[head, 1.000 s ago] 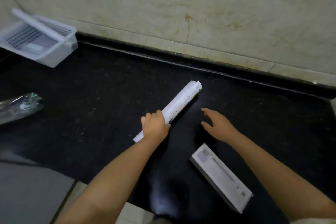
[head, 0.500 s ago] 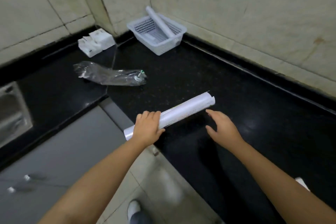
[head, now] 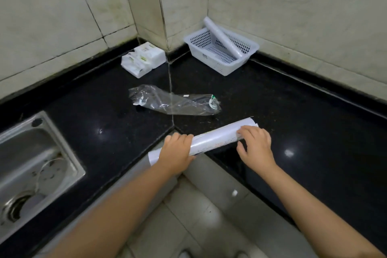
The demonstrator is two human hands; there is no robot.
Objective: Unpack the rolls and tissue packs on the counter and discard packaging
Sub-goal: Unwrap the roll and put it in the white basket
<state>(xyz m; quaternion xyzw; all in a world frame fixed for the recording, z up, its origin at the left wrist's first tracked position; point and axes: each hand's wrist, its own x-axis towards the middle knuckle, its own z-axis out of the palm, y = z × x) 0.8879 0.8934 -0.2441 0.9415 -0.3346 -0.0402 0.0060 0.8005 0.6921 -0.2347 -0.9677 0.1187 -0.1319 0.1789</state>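
Fingers of the left hand (head: 176, 154) curl over the near end of a long white paper-wrapped roll (head: 211, 139), gripping it above the inner corner edge of the glossy black stone counter (head: 303, 123). At the roll's far end the right hand (head: 254, 146) rests its fingertips on top of the wrapping, fingers bent and loosely spread, thumb hanging free below; whether it actually pinches the paper I cannot tell. Beyond the knuckles lies an empty crumpled clear plastic sleeve (head: 173, 102). Farther out, white wrapped tissue packs (head: 143, 58) sit against the wall corner, and another pale roll (head: 223, 37) leans across a white perforated plastic basket (head: 211, 62). Left of the left hand sits a steel sink (head: 31, 165).
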